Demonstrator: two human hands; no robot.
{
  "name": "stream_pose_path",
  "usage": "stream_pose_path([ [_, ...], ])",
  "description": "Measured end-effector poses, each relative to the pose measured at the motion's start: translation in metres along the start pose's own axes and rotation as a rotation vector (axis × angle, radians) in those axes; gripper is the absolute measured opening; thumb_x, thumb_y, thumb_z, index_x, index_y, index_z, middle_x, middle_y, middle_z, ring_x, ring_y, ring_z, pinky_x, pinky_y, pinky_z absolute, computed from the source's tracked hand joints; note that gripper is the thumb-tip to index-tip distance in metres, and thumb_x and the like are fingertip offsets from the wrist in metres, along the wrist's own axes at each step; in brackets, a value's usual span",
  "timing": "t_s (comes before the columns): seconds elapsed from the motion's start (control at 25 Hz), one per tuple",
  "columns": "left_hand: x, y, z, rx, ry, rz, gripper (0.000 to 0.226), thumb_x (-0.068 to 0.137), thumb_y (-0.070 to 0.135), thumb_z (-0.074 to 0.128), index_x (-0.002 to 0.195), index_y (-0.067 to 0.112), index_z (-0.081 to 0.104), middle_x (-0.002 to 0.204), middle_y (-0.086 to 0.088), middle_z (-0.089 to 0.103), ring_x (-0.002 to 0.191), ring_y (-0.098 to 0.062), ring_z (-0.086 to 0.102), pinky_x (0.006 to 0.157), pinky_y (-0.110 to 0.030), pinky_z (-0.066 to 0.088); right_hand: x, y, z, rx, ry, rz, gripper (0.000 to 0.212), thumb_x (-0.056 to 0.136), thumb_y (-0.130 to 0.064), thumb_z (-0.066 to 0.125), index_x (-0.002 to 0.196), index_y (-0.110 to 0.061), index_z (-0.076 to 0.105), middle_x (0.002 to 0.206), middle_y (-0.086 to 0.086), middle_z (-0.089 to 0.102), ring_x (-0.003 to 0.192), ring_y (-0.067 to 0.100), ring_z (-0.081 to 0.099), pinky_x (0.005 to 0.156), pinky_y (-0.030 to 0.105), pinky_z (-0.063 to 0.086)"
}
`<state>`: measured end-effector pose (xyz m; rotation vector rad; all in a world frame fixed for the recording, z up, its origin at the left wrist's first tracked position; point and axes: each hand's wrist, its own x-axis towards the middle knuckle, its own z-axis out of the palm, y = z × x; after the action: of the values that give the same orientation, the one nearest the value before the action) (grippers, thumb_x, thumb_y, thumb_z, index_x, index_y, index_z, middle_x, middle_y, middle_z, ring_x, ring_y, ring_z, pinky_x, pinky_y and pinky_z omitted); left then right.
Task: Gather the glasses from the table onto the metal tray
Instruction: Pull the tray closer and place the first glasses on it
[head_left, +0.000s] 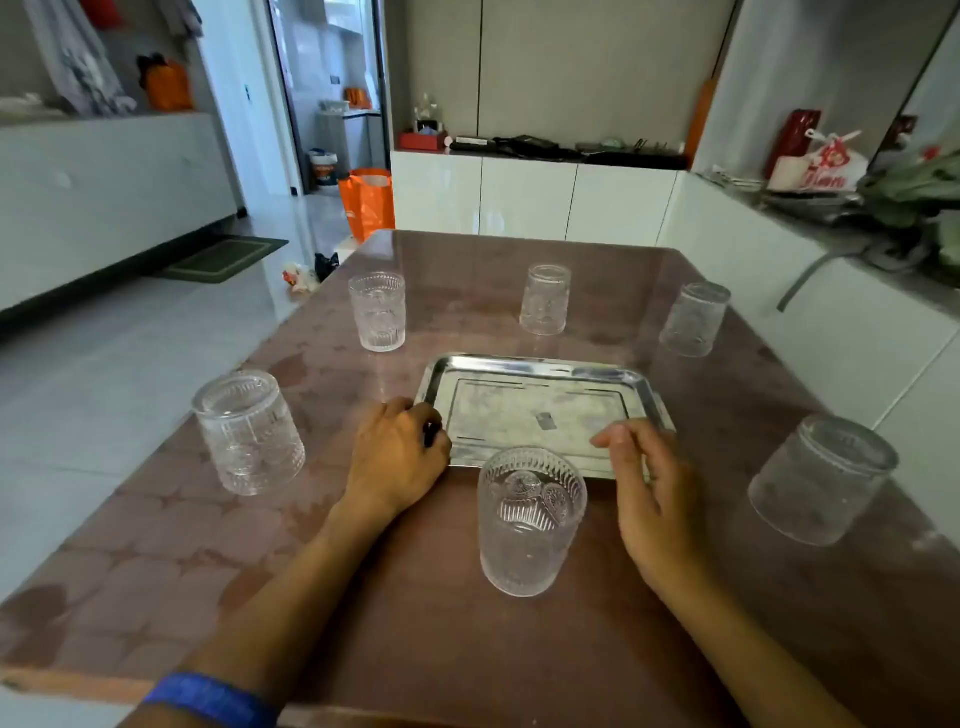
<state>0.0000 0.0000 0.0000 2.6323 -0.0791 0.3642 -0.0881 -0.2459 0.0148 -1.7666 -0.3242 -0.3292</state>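
Six embossed glasses are standing around the empty metal tray (540, 415) on the desk (363, 597), the nearest glass (530, 519) sitting just in front of the tray between the two hands, the others at the far left (377, 310), near left (248, 432), far middle (545, 299), far right (695, 319) and near right (822, 479). The left hand (397, 457) is curling loosely at the tray's near-left corner, holding no glass, while the right hand (654, 493) is hovering with fingers spread and empty beside the nearest glass. The glasses are looking rigid, breakable and fairly heavy, and their ribbed sides are probably offering decent grip, so wrapping the fingers around the mid-body seems safest.
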Motion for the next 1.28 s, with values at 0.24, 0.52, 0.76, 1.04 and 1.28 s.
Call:
stream_pose_path([
  [0.24, 0.002, -0.003, 0.002, 0.005, 0.046, -0.001, 0.027, 0.087, 0.031, 0.056, 0.104, 0.014, 0.071, 0.111, -0.011, 0.066, 0.104, -0.030, 0.057, 0.090, -0.038, 0.043, -0.034, 0.007, 0.024, -0.077, -0.412, 0.078, 0.090, 0.071, -0.032, 0.085, 0.137, -0.066, 0.033, 0.139, -0.032, 0.051, 0.128, -0.007, 0.047, 0.094, 0.008, 0.040],
  [0.52, 0.005, -0.007, 0.007, 0.023, 0.058, -0.008, 0.030, 0.088, 0.036, 0.054, 0.106, 0.017, 0.070, 0.114, -0.007, 0.064, 0.106, -0.028, 0.054, 0.092, -0.038, 0.043, 0.035, -0.028, 0.018, -0.388, -0.169, 0.082, 0.098, 0.045, -0.052, 0.087, 0.131, -0.062, 0.042, 0.117, -0.032, 0.058, 0.097, -0.010, 0.061, 0.071, 0.016, 0.055],
  [0.76, 0.005, -0.006, 0.007, 0.065, 0.040, 0.001, 0.031, 0.087, 0.036, 0.052, 0.105, 0.017, 0.068, 0.115, -0.007, 0.061, 0.106, -0.028, 0.053, 0.093, -0.041, 0.044, 0.159, -0.035, 0.043, -0.478, -0.022, 0.067, 0.071, 0.058, -0.050, 0.089, 0.113, -0.033, 0.047, 0.107, -0.011, 0.058, 0.087, 0.007, 0.058, 0.061, 0.025, 0.048],
  [1.04, 0.005, -0.007, 0.008, 0.046, 0.043, -0.006, 0.031, 0.084, 0.037, 0.050, 0.102, 0.018, 0.067, 0.109, -0.004, 0.059, 0.103, -0.025, 0.052, 0.088, -0.037, 0.042, 0.193, 0.003, 0.095, -0.745, -0.095, 0.013, 0.060, 0.064, -0.043, 0.089, 0.105, -0.028, 0.047, 0.098, -0.005, 0.058, 0.081, 0.017, 0.058, 0.061, 0.030, 0.051],
  [1.28, 0.005, -0.009, 0.011, 0.053, 0.031, -0.019, 0.028, 0.084, 0.035, 0.052, 0.101, 0.019, 0.066, 0.109, -0.003, 0.058, 0.104, -0.023, 0.051, 0.088, -0.034, 0.041, 0.197, 0.013, 0.108, -0.732, -0.108, -0.041, 0.052, 0.071, -0.048, 0.084, 0.100, -0.027, 0.046, 0.107, -0.004, 0.059, 0.087, 0.019, 0.055, 0.066, 0.030, 0.040],
])
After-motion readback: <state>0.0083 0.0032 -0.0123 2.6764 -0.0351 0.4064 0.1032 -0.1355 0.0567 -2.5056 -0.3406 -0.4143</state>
